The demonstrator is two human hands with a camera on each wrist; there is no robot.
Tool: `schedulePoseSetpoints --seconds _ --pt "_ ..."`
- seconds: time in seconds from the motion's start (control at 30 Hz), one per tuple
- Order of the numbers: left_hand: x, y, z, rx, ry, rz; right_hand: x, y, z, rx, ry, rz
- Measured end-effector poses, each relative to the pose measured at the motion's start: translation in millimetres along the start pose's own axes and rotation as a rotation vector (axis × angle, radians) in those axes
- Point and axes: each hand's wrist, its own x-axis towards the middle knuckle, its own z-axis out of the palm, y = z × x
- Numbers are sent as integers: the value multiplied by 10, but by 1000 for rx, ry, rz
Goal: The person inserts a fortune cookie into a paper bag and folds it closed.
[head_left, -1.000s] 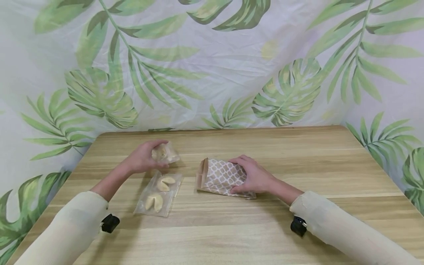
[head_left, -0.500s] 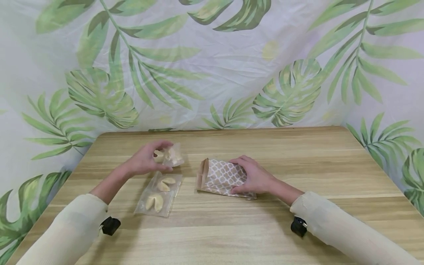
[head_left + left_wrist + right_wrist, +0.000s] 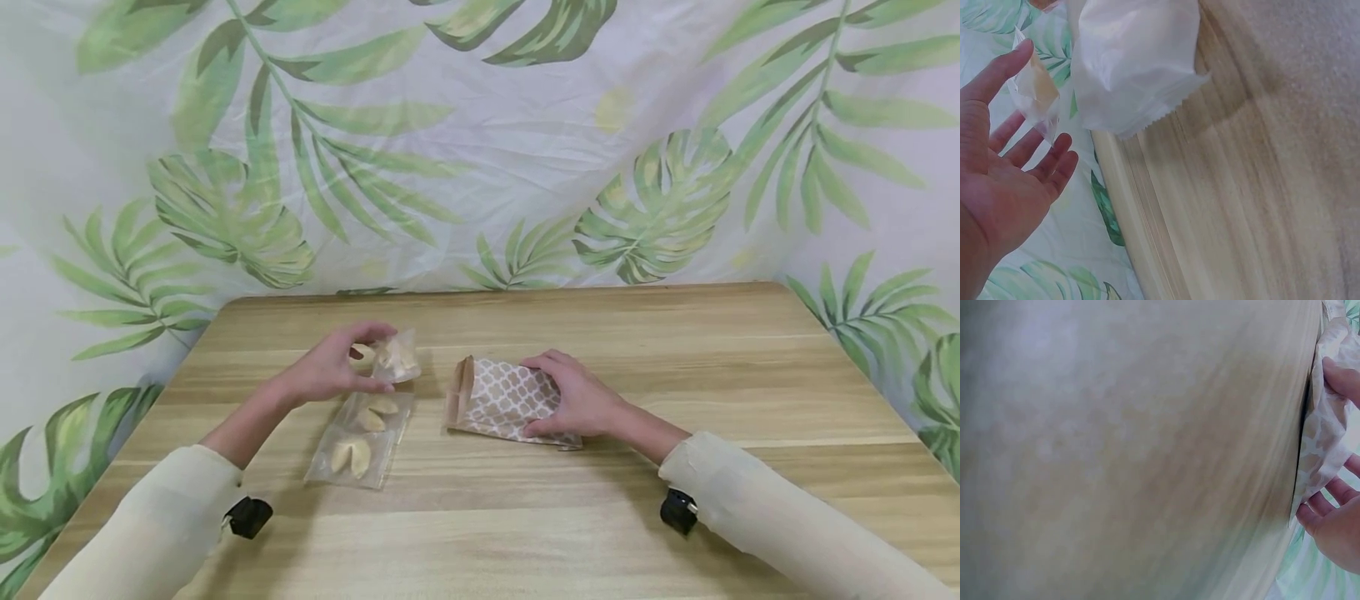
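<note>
My left hand (image 3: 330,364) holds a small clear packet (image 3: 397,358) between thumb and fingertips, with a pale fortune cookie inside. In the left wrist view this held packet (image 3: 1036,90) stands nearly edge-on. Just below that hand, a flat clear bag (image 3: 337,473) with two fortune cookies lies on the table; its serrated end shows in the left wrist view. To the right, a brown paper bag (image 3: 498,400) with a white lattice print lies on its side, mouth facing left and parted. My right hand (image 3: 577,398) grips its closed end, thumb on the near edge, fingers on the far edge.
The wooden table (image 3: 525,533) runs back to a leaf-printed cloth (image 3: 480,167) hanging behind it. Each sleeve carries a black wrist camera, the left one (image 3: 250,517) and the right one (image 3: 678,511) both close above the tabletop.
My left hand has moved slightly right and toward me, carrying the cookie packet closer to the paper bag's mouth. My right hand and the paper bag have stayed put.
</note>
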Motion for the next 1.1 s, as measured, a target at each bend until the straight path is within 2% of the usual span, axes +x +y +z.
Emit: schedulePoseSetpoints --seconds 0.33,0.8,1.1 --pt "80 57 128 -49 -24 29 -57 31 -25 -3 15 11" --pt "59 128 220 -35 -28 46 0 24 11 -5 10 -19" --pt "69 151 288 -52 -31 62 9 -1 -1 2 -3 5"
